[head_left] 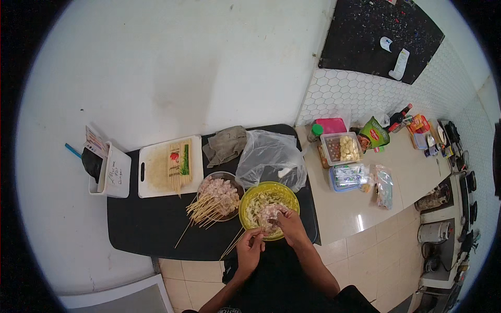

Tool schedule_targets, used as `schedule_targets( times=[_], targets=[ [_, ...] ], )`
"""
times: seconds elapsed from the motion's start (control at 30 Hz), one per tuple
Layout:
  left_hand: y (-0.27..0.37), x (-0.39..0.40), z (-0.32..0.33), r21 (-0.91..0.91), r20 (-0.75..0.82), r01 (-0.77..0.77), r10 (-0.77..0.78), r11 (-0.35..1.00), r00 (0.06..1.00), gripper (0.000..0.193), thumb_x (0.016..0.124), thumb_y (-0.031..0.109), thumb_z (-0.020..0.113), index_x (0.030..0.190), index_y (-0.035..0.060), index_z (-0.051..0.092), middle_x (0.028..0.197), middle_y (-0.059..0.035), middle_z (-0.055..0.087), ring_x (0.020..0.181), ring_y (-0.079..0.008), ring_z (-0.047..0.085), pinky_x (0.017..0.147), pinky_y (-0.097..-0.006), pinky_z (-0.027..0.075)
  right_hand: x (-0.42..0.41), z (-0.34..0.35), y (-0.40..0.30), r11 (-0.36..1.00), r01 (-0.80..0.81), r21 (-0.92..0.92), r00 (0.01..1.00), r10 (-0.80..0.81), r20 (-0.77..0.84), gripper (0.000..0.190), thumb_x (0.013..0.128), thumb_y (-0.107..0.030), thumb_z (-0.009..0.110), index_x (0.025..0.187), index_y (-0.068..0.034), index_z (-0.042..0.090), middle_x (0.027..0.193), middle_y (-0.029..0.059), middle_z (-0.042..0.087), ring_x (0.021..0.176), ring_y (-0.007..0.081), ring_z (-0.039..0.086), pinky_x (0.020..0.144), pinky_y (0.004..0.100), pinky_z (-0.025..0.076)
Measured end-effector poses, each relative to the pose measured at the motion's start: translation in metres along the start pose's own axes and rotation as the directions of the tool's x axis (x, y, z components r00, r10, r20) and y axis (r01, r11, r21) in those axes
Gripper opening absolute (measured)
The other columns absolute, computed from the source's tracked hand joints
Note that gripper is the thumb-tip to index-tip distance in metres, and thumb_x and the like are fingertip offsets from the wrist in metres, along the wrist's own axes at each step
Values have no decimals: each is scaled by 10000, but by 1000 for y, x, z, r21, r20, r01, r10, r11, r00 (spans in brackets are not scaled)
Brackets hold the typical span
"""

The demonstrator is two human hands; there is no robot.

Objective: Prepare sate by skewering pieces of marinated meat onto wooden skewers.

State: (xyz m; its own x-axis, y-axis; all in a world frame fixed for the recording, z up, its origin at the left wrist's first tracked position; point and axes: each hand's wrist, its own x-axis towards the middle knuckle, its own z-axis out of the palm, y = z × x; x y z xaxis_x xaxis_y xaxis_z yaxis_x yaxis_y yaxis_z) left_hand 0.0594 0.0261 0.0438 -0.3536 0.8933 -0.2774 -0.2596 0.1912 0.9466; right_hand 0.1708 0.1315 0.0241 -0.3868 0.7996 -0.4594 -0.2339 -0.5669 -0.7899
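A yellow bowl (289, 191) of pale raw meat pieces (268, 213) in a light coating stands at the front of the black table. My right hand (290, 227) reaches in over its right side, fingertips pinched on some meat. At the bowl's near rim is my left hand (249, 247), thumb and fingers drawn together close to the meat; what lies between them is too small to make out. A few loose bamboo skewers (231, 245) lie beside that hand. Left of the bowl, a metal bowl (240, 189) holds raw meat on several bamboo skewers (203, 209).
A white cutting board (156, 172) bears a pack of skewers (180, 164). Behind the bowls lie a grey cloth (226, 144) and a clear plastic bag (268, 152). A white bin (119, 172) stands left. The right-hand counter (332, 219) carries a container of garlic (342, 148) and food packets.
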Motion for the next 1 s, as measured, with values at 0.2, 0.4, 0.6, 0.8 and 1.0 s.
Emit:
schedule_targets(
  times=[0.2,0.4,0.6,0.8,1.0],
  targets=[
    [3,0,0,95,15,-34,33,995,999,140,929,9,517,1047,-54,560,904,-111,650,576,-73,497,519,-222,423,0,7,-9,999,31,25,999,-30,-38,259,950,-26,394,1154,34,542,1085,107,615,936,184,626,818,310,532],
    [1,5,-2,15,76,166,-167,986,983,184,954,93,510,1077,-36,554,855,-92,626,566,-77,486,510,-212,401,7,6,3,994,-71,78,997,72,-11,281,966,-50,365,1198,36,499,1115,130,610,965,205,628,818,333,536],
    [-15,3,-17,-23,207,346,-334,938,920,220,968,147,491,1061,-30,584,793,-35,540,576,-60,423,516,-195,350,16,3,12,987,-56,153,995,68,-77,276,966,-51,361,1179,59,498,1110,154,605,979,228,631,835,359,540],
    [-20,6,-13,-92,156,345,-329,934,931,203,964,98,478,1032,-55,591,781,-29,530,570,-56,401,511,-192,330,21,0,30,990,-36,136,996,46,-70,270,958,-43,360,1147,85,505,1074,172,612,943,252,642,830,380,548],
    [-30,7,-14,-152,134,329,-310,932,941,197,965,88,473,1029,-60,586,783,-35,536,567,-56,404,505,-193,329,27,-2,37,998,6,55,997,-2,-72,256,949,-40,375,1106,90,532,1022,169,626,877,240,658,770,356,569]
  ],
)
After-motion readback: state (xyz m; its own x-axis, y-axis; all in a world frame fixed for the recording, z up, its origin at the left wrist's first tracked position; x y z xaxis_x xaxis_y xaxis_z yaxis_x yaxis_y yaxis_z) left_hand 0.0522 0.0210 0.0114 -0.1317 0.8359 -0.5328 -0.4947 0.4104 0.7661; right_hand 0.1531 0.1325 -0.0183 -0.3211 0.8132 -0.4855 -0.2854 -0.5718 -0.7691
